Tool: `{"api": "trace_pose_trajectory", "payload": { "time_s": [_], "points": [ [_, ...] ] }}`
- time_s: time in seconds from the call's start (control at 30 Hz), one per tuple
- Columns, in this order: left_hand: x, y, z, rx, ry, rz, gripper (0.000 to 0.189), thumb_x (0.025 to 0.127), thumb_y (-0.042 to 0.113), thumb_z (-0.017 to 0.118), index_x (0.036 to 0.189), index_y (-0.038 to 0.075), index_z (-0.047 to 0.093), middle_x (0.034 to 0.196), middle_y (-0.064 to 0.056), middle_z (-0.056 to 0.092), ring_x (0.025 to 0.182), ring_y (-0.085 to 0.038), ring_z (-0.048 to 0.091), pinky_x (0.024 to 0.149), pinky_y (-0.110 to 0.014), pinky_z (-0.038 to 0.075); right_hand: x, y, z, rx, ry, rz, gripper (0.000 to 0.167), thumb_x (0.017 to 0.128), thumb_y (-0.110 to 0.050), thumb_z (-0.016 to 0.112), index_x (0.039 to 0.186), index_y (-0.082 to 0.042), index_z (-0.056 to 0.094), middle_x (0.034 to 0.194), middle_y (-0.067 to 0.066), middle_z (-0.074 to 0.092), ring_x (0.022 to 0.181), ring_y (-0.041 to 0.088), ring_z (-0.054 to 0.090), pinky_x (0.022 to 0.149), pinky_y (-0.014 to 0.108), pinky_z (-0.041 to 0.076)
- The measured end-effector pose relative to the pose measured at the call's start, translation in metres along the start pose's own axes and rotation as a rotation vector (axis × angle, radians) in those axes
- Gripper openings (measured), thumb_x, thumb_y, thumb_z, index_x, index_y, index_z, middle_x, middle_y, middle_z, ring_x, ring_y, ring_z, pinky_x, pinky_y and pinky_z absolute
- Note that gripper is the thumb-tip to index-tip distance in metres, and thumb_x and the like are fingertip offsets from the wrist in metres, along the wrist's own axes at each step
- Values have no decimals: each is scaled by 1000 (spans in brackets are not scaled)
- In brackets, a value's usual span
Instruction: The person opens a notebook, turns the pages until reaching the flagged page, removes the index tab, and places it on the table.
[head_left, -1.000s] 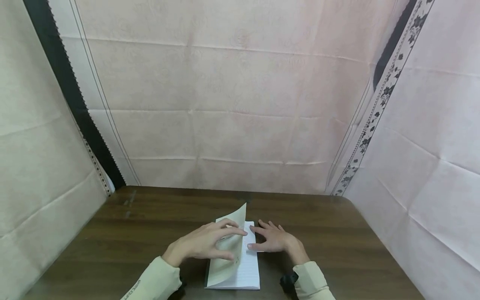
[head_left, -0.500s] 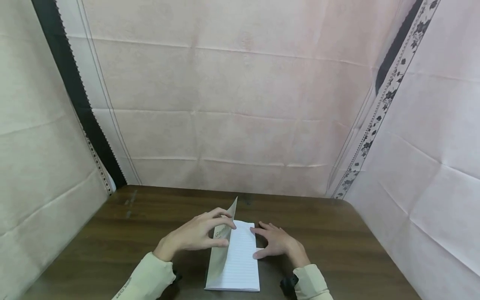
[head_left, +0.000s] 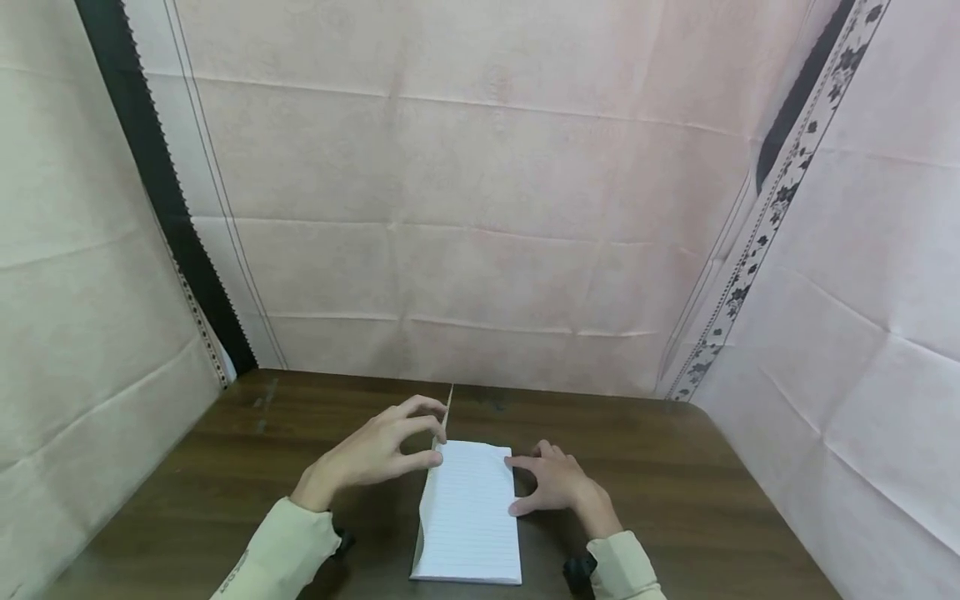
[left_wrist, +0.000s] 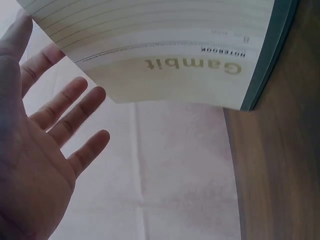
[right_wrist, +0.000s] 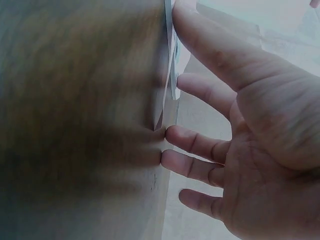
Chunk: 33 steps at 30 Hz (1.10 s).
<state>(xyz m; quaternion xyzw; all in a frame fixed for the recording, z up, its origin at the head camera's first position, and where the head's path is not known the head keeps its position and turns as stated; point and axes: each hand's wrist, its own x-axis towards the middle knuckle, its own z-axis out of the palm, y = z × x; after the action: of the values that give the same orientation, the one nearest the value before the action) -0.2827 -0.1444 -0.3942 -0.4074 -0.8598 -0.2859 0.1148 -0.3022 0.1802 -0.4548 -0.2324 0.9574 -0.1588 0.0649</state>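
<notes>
A notebook (head_left: pixel 468 508) lies on the dark wooden table (head_left: pixel 675 492) with a lined white page showing. Its pale cover (head_left: pixel 447 412) stands upright, edge-on in the head view. The left wrist view shows that cover (left_wrist: pixel 165 55) printed "Gambit NOTEBOOK". My left hand (head_left: pixel 390 446) is at the cover's far left side, fingertips touching it. Its fingers (left_wrist: pixel 65 107) are spread and nearly straight. My right hand (head_left: pixel 551 483) rests at the notebook's right edge, thumb on the page. In the right wrist view its fingers (right_wrist: pixel 200 142) lie spread beside the page edges (right_wrist: pixel 172 65).
Pale pink cloth walls (head_left: pixel 480 208) close in the table at the back and on both sides. A dark strip (head_left: pixel 157 200) runs down the left corner. Bare wood lies left and right of the notebook. Cream sleeves cover both forearms.
The left hand has swung the cover up and leftward, from lying half over the page to standing upright. The lined page is now fully exposed. The right hand stayed at the notebook's right edge.
</notes>
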Motion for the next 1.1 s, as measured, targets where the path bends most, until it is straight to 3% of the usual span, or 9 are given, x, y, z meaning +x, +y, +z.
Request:
{"api": "trace_pose_trajectory", "payload": {
  "time_s": [0.17, 0.37, 0.53, 0.73, 0.87, 1.0, 1.1],
  "points": [
    [-1, -6, -6, 25, 44, 7, 11, 94, 45, 68, 100, 39, 60, 147, 4, 49, 131, -25, 49, 103, -59, 37, -1, 3, -2, 1, -24, -8, 79, 75, -49, 84, 144, -20, 56, 111, 10, 52, 100, 27, 46, 91, 59, 37],
    [-4, -14, -14, 74, 67, 27, 15, 94, 50, 65, 90, 37, 58, 148, 4, 50, 137, -21, 45, 114, -58, 23, 2, 4, -1, 51, -54, -5, 80, 77, -48, 83, 146, -19, 54, 125, 14, 58, 113, 34, 52, 100, 67, 32],
    [-6, -17, -19, 82, 35, 4, 20, 93, 51, 66, 84, 36, 57, 145, 0, 54, 139, -22, 45, 117, -58, 17, 2, 6, 1, 71, -71, 18, 82, 77, -49, 83, 147, -22, 51, 127, 13, 58, 117, 36, 53, 101, 69, 32],
    [-11, -20, -25, 100, 7, -58, 23, 92, 53, 65, 80, 35, 58, 138, -2, 60, 136, -24, 48, 116, -61, 14, 0, 5, 1, 102, -79, 0, 82, 78, -48, 83, 148, -20, 51, 132, 15, 57, 125, 40, 50, 109, 70, 18],
    [-12, -21, -29, 134, 9, -89, 24, 92, 55, 65, 81, 33, 63, 129, -1, 65, 130, -23, 53, 115, -61, 17, -1, 6, 0, 105, -72, 3, 82, 78, -47, 83, 148, -20, 51, 129, 16, 56, 121, 40, 52, 106, 71, 25],
    [-15, -24, -33, 155, 5, -143, 30, 92, 58, 63, 93, 28, 70, 126, -1, 65, 128, -28, 53, 114, -60, 21, -2, 7, -1, 99, -74, 9, 82, 78, -47, 83, 148, -21, 51, 126, 15, 56, 115, 38, 53, 97, 68, 37],
    [-18, -27, -35, 153, 1, -187, 38, 92, 60, 62, 102, 25, 72, 123, 2, 66, 126, -32, 53, 111, -59, 26, -2, 7, -1, 100, -75, 12, 82, 77, -48, 83, 148, -22, 51, 127, 16, 56, 116, 39, 53, 93, 67, 41]
  ]
}}
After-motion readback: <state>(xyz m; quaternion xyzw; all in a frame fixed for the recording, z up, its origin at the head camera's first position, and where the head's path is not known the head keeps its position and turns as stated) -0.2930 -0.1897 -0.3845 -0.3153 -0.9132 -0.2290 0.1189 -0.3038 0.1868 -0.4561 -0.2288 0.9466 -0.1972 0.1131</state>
